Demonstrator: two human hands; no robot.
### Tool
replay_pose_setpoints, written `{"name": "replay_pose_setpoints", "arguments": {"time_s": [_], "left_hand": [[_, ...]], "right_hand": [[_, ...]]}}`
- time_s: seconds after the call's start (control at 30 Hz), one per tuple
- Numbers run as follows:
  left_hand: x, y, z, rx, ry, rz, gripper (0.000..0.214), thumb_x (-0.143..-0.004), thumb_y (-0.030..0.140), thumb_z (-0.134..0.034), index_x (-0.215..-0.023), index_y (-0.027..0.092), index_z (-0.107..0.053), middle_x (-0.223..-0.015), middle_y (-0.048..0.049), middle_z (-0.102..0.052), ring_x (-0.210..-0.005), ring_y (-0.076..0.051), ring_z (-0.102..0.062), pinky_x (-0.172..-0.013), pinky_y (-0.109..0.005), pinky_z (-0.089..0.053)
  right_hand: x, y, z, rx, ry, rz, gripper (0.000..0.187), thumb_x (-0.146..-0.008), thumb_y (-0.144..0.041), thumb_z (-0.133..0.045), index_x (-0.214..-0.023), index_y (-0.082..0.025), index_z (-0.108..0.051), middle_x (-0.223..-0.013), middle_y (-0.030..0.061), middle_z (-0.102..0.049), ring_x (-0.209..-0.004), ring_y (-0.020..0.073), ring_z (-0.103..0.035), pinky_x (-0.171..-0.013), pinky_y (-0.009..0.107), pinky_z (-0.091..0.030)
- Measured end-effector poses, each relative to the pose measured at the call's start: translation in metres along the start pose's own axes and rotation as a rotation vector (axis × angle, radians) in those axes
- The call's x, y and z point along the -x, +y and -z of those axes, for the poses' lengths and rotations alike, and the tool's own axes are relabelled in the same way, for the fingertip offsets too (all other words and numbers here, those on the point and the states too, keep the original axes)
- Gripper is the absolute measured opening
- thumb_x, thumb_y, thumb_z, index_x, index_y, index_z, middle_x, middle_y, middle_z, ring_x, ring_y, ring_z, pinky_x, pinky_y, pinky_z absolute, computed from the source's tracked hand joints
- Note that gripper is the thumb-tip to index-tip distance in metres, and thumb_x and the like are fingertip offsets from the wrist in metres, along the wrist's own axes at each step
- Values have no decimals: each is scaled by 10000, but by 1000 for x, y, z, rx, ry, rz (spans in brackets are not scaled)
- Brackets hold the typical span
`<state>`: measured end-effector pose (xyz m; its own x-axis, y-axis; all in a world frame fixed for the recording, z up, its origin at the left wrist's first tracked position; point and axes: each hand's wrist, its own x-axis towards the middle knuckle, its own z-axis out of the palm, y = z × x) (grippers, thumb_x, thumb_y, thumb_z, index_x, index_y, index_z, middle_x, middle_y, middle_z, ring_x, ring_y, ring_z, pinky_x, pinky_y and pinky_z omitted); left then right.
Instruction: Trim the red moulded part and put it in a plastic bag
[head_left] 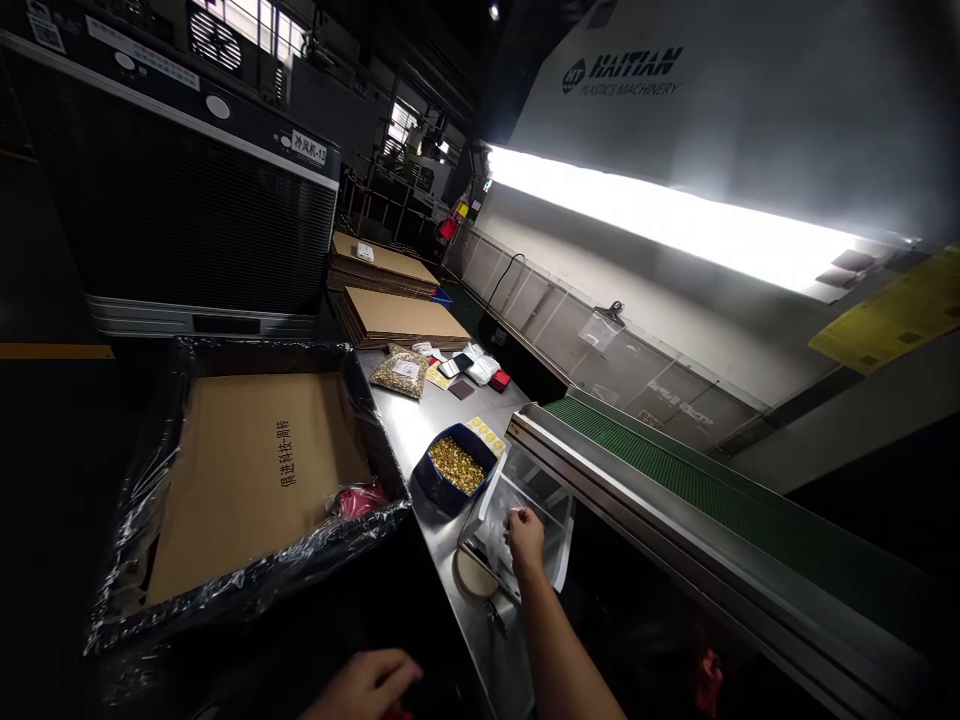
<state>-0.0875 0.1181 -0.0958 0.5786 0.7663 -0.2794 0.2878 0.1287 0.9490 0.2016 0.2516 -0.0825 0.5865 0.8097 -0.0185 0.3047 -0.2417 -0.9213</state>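
My right hand is closed, its fingertips pinched at the edge of a clear plastic bag in a white-rimmed tray. My left hand is low at the bottom edge, in front of the black-wrapped box. Its fingers are curled and slightly blurred; a bit of red shows beneath them, but I cannot make out what it is. Just beyond the tray stands a dark blue bin filled with small gold-coloured metal pieces. Beneath the tray's near-left corner sits a round tan object.
Left is a black-wrapped box with cardboard and a red item. A bag of metal pieces, a phone and cardboard stacks occupy the metal table. A green conveyor runs along the right.
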Motion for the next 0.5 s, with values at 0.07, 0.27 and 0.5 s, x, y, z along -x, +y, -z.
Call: {"name": "replay_pose_setpoints", "arguments": {"time_s": [0.07, 0.27, 0.5], "left_hand": [[-22, 21, -11, -48, 47, -124, 371, -850, 443, -559, -1129, 258, -718, -1133, -49, -705, -1075, -244, -640, -987, -323, -481], [-112, 79, -43, -15, 191, -162, 600, -789, 376, -636, -1364, 221, -565, -1570, -123, -356, -1444, -299, -351, -1216, -407, -262], [-170, 82, -59, 127, 230, -82, 670, -784, 269, -583, -1412, 67, -470, -1472, -150, -497, -1379, -281, -448, -1178, -349, -328]], "right_hand": [[3, -4, 2, -35, -66, -48, 319, -930, -413, -603, -763, -143, -570, -584, -70, -524, -472, 65, -487, -460, 197, -412], [5, -15, 22, -76, -235, -147, 271, -911, -358, -643, -772, -129, -604, -632, -47, -589, -512, 66, -531, -470, 188, -426], [-5, -27, 40, -90, -171, -264, 232, -956, -344, -577, -883, -126, -605, -702, -31, -610, -542, 73, -560, -488, 195, -469]]}}
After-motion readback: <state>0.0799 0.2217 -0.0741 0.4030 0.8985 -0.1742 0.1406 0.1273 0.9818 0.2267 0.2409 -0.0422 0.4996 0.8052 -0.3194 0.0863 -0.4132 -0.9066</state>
